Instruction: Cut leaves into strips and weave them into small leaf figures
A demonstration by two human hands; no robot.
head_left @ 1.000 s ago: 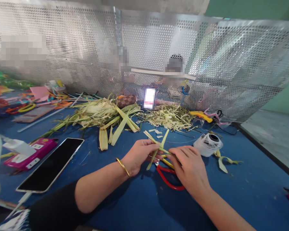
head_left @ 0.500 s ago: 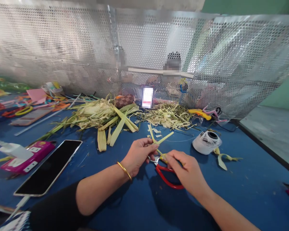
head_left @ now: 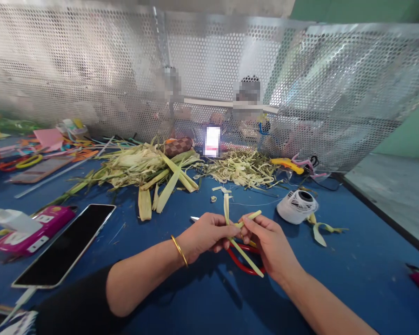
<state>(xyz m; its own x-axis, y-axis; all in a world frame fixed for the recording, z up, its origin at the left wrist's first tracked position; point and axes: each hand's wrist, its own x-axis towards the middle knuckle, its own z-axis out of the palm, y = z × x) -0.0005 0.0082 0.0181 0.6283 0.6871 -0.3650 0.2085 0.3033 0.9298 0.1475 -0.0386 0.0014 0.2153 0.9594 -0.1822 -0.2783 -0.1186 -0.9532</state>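
Observation:
Pale green strips of what looks like corn husk cross between my two hands. My left hand (head_left: 207, 235), with a gold bangle at the wrist, pinches them at the crossing. One husk strip (head_left: 247, 258) runs from above the fingers down to the lower right. My right hand (head_left: 272, 242) pinches the short end of another husk strip (head_left: 254, 216), which points to the upper right. Red-handled scissors (head_left: 237, 266) lie on the table under the hands, partly hidden, with a blade tip showing left of my fingers. A white thread spool (head_left: 293, 208) stands to the right.
Behind the hands lie a heap of husks (head_left: 132, 165) and a pile of shredded strips (head_left: 244, 170). At left are a black-screened phone (head_left: 66, 244) and a magenta power strip (head_left: 52, 223). A perforated metal screen (head_left: 125, 70) closes off the back, with people behind it.
My right hand has shifted from the lower strip end to the upper right one. The lower end now hangs free toward me. The view has moved slightly.

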